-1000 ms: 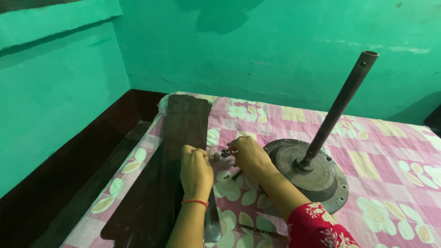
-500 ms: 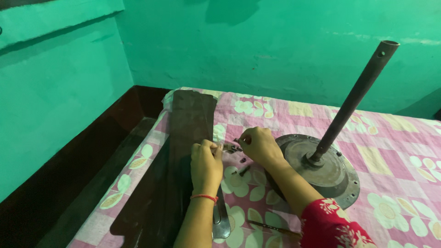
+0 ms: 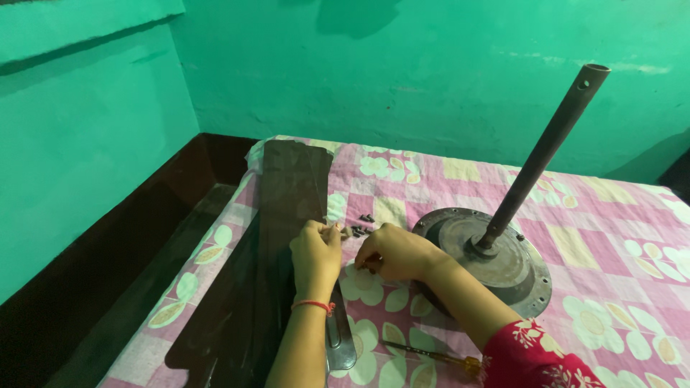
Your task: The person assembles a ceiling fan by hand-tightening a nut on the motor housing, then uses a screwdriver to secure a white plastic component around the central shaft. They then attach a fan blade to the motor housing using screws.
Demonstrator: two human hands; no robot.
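Observation:
My left hand (image 3: 315, 255) rests on the edge of a long dark brown fan blade (image 3: 284, 215) that lies on a pink flowered bedsheet (image 3: 611, 287). Its fingers pinch something small that I cannot make out. My right hand (image 3: 392, 253) is curled just to the right, fingertips down on the sheet beside several small dark screws (image 3: 361, 228). What the right fingers hold is hidden. A metal blade bracket (image 3: 339, 341) pokes out under my left wrist.
A round grey fan motor (image 3: 496, 262) with a long tilted rod (image 3: 550, 147) sits right of my hands. A screwdriver (image 3: 431, 353) with a yellow handle lies near my right forearm. Green walls stand behind and at left; a dark wooden bed frame (image 3: 108, 287) runs along the left.
The view has shifted so the scene sits lower and to the right. Both hands stay together over the blade edge and the screws, fingers working slightly.

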